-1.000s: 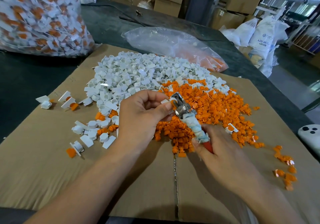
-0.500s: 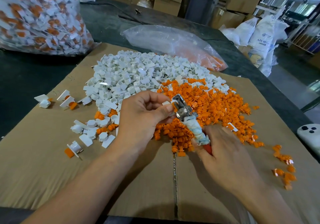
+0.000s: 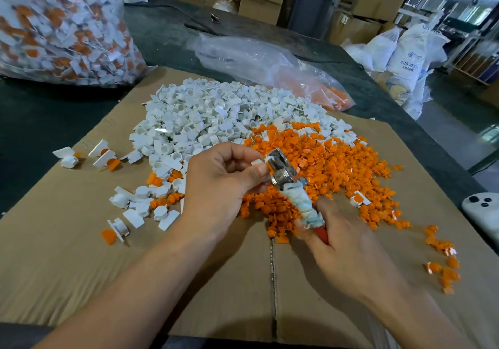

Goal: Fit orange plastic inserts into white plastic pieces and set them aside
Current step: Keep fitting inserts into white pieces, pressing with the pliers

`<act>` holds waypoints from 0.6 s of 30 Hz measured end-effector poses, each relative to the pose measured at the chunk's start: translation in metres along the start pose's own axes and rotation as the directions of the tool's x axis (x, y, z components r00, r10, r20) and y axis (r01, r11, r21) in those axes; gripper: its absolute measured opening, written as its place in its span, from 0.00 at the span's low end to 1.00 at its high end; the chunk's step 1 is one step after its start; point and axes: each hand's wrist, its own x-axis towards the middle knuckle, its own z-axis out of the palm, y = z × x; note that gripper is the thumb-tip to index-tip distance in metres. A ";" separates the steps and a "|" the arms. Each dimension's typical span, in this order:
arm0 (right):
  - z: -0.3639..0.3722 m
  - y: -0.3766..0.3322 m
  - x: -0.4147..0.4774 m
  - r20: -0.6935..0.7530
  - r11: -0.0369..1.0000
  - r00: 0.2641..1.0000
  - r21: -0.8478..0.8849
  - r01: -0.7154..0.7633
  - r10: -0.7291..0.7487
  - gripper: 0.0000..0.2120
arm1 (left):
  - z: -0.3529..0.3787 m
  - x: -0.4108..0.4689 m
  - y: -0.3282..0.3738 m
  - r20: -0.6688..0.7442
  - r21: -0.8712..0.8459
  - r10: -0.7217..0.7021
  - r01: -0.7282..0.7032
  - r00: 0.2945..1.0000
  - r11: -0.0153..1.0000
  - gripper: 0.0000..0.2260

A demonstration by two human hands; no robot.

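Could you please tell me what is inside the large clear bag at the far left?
The large clear bag shows white and orange pieces mixed together, pressed against its plastic. What lies deeper inside is covered by those outer pieces.

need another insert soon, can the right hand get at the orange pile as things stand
Probably yes for reach: the orange pile lies just past the right hand with nothing between. But that hand grips the wrapped tool, so it looks too busy to pick one.

On cardboard [image 3: 67, 267]: pieces pile [image 3: 205, 116] back-L, inserts pile [image 3: 332, 165] R of it; filled bag [image 3: 62, 25] behind, far L.
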 end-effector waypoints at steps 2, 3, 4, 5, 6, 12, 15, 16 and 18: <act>0.000 0.000 0.000 0.015 1.000 1.000 0.023 -0.013 0.012 0.13 | 0.000 0.000 -0.001 -0.008 -0.001 0.000 0.000 1.000 1.000 0.10; 0.000 -0.001 0.000 0.023 0.999 1.000 0.027 -0.016 0.015 0.13 | 0.000 0.000 -0.001 -0.011 0.000 0.001 -0.001 1.000 1.000 0.11; 0.000 -0.002 0.001 0.029 1.000 0.999 0.026 -0.017 0.016 0.13 | 0.000 0.001 -0.002 -0.013 0.004 0.003 -0.003 1.000 1.000 0.11; 0.000 -0.003 0.001 0.032 1.000 0.999 0.021 -0.017 0.017 0.14 | 0.000 0.001 -0.002 -0.015 0.007 0.005 -0.005 1.000 1.000 0.10; -0.001 -0.005 0.001 0.033 1.000 0.999 0.014 -0.019 0.019 0.14 | 0.000 0.001 -0.003 -0.017 0.008 0.008 -0.008 1.000 1.000 0.10; -0.002 -0.010 0.000 0.060 0.999 0.997 -0.018 -0.043 0.044 0.15 | -0.002 0.001 -0.004 -0.023 0.026 0.015 -0.014 1.000 1.000 0.11; -0.002 -0.011 0.000 0.070 0.999 0.997 -0.019 -0.045 0.046 0.14 | -0.002 0.000 -0.005 -0.025 0.034 0.018 -0.017 1.000 0.999 0.11; -0.001 -0.011 0.000 0.077 0.999 0.996 -0.017 -0.045 0.046 0.14 | -0.002 0.000 -0.005 -0.026 0.038 0.019 -0.018 0.999 0.999 0.11; -0.002 -0.012 0.000 0.084 0.999 0.995 -0.011 -0.047 0.047 0.14 | -0.001 0.000 -0.005 -0.029 0.047 0.022 -0.021 0.999 0.999 0.11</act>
